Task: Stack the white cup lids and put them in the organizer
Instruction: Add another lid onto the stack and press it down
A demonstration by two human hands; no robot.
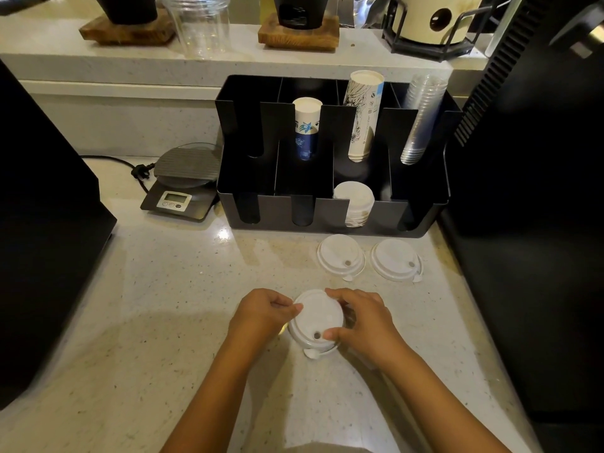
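A small stack of white cup lids (pixel 315 318) rests on the counter in front of me. My left hand (pixel 261 313) pinches its left rim and my right hand (pixel 359 318) grips its right side, thumb near the sip hole. Two single white lids lie flat farther back, one (pixel 340 256) beside the other (pixel 395 259), just before the black organizer (pixel 421 207). A stack of white lids (pixel 354 201) stands on edge in the organizer's front row, third slot from the left.
The organizer's back row holds blue-printed paper cups (pixel 305 129), taller printed cups (pixel 362 116) and clear plastic cups (pixel 421 119). A digital scale (pixel 183 184) with a cord sits to its left. Dark machines flank the counter (pixel 163 305) on both sides.
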